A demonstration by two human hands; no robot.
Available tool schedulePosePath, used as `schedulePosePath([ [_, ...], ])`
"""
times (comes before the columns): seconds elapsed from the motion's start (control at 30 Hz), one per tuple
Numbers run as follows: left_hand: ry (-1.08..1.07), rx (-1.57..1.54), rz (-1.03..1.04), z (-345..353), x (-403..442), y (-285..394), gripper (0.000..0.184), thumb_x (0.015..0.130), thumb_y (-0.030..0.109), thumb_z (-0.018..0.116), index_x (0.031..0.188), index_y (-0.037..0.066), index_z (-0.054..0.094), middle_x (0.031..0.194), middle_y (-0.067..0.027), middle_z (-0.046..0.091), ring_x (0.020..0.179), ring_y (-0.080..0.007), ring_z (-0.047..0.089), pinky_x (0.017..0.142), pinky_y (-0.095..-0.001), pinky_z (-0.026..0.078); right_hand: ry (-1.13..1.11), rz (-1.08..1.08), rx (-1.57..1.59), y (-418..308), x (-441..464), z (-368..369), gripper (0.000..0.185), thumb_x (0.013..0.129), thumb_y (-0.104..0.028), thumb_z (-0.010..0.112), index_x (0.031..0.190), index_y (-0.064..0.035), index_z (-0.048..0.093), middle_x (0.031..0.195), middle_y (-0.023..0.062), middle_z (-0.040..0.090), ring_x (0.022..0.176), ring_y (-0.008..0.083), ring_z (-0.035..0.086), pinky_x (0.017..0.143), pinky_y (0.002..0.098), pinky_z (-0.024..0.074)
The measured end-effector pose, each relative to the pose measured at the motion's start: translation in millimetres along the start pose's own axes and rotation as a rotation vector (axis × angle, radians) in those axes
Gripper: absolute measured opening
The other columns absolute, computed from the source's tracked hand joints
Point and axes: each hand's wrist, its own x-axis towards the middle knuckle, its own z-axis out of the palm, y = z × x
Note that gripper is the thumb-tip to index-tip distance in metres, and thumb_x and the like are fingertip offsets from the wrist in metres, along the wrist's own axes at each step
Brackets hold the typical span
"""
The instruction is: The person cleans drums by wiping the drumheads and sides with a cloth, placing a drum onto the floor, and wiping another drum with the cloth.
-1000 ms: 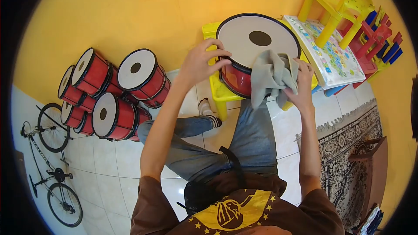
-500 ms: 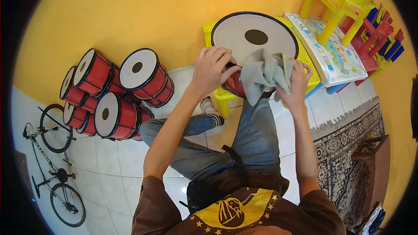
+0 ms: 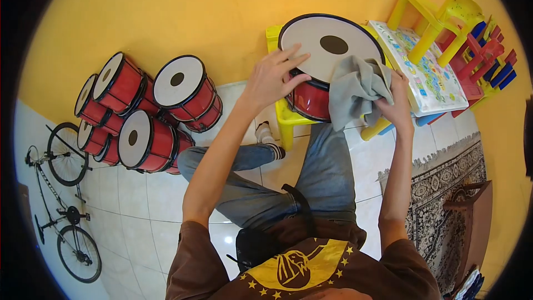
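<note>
A red drum with a white head and a dark centre patch stands on a yellow plastic table in front of me. My left hand is at the near left of its rim, fingers spread over the edge of the head and holding nothing. In my right hand is a bunched grey cloth, which hangs over the right part of the drum's rim and side. The cloth hides that stretch of the drum and some of my right fingertips.
Several red drums are stacked to the left by the yellow wall, with a bicycle beyond. On the right are a low table with a printed top, a yellow chair on it, and a patterned rug.
My right hand has moved right with the cloth, uncovering more of the drum's red side. My left hand's fingers have opened out over the drum head.
</note>
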Motion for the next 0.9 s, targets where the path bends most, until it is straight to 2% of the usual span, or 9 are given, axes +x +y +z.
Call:
schedulePosePath([
  [0.1,0.022,0.043,-0.120,8.3,6.6,19.0,0.054,0.080,0.041,0.076,0.129,0.021,0.064,0.133,-0.0116,0.060,0.072,-0.0227,0.069,0.064,-0.0320,0.055,0.158,-0.090,-0.015,11.2,4.3,0.0,0.046,0.071,-0.007,0.068,0.116,-0.0014,0.061,0.111,0.0137,0.065,0.110,0.0286,0.057,0.100,0.0389,0.0414],
  [0.13,0.048,0.085,-0.168,10.0,11.7,29.7,0.053,0.080,0.042,0.076,0.128,0.021,0.065,0.132,-0.0117,0.061,0.065,-0.0218,0.069,0.058,-0.0302,0.054,0.110,-0.013,0.101,20.4,7.7,0.5,0.043,0.072,-0.007,0.068,0.114,-0.0006,0.062,0.107,0.0133,0.066,0.106,0.0273,0.059,0.097,0.0378,0.0432],
  [0.2,0.078,0.179,-0.147,17.7,20.6,37.5,0.044,0.080,0.043,0.076,0.118,0.020,0.070,0.130,-0.0107,0.063,0.063,-0.0210,0.068,0.056,-0.0292,0.054,0.019,0.129,0.331,32.9,21.5,1.5,0.038,0.073,-0.007,0.067,0.110,0.0010,0.063,0.101,0.0126,0.068,0.098,0.0248,0.062,0.091,0.0356,0.0468],
  [0.33,0.093,0.200,-0.098,24.9,16.4,30.1,0.032,0.078,0.045,0.076,0.095,0.017,0.076,0.130,-0.0081,0.064,0.060,-0.0202,0.068,0.055,-0.0289,0.053,0.195,-0.023,0.383,24.4,28.5,5.0,0.035,0.068,-0.006,0.070,0.102,0.0002,0.065,0.087,0.0140,0.068,0.079,0.0272,0.065,0.075,0.0342,0.0507],
  [0.43,0.022,0.185,-0.166,25.4,13.9,35.0,0.017,0.077,0.030,0.078,0.086,0.015,0.076,0.127,-0.0033,0.065,0.084,-0.0239,0.071,0.069,-0.0322,0.056,0.067,-0.053,0.296,8.7,26.5,11.3,0.039,0.064,-0.009,0.073,0.102,-0.0004,0.065,0.096,0.0144,0.068,0.090,0.0323,0.064,0.087,0.0405,0.0479],
  [0.5,0.094,0.268,-0.088,23.5,13.1,33.7,0.015,0.072,0.019,0.076,0.087,0.015,0.076,0.121,0.0006,0.067,0.106,-0.0289,0.064,0.085,-0.0409,0.053,0.257,-0.150,0.085,-10.9,24.2,36.0,0.044,0.060,-0.013,0.076,0.102,-0.0029,0.066,0.108,0.0144,0.065,0.104,0.0338,0.059,0.100,0.0482,0.0378],
  [0.63,0.127,0.336,-0.093,25.9,11.3,32.1,0.027,0.064,0.004,0.070,0.088,0.016,0.076,0.111,0.0050,0.069,0.135,-0.0357,0.043,0.107,-0.0587,0.038,0.222,-0.101,0.069,-45.5,28.1,52.4,0.044,0.059,-0.015,0.077,0.102,-0.0059,0.067,0.115,0.0124,0.063,0.111,0.0301,0.056,0.105,0.0509,0.0289],
  [0.73,0.133,0.329,-0.086,24.1,10.2,32.0,0.021,0.069,0.011,0.073,0.088,0.017,0.076,0.104,0.0059,0.070,0.131,-0.0334,0.047,0.107,-0.0635,0.034,0.241,-0.086,0.038,-43.2,25.6,53.8,0.044,0.059,-0.016,0.077,0.101,-0.0078,0.068,0.114,0.0107,0.064,0.110,0.0282,0.057,0.104,0.0507,0.0290],
  [0.9,0.155,0.273,-0.131,24.2,12.4,41.6,0.016,0.076,0.032,0.077,0.084,0.019,0.076,0.091,0.0057,0.070,0.121,-0.0312,0.054,0.107,-0.0613,0.033,0.210,-0.090,-0.062,-11.8,10.7,25.0,0.045,0.059,-0.014,0.074,0.103,-0.0113,0.069,0.113,0.0094,0.065,0.111,0.0261,0.058,0.105,0.0508,0.0270],
])
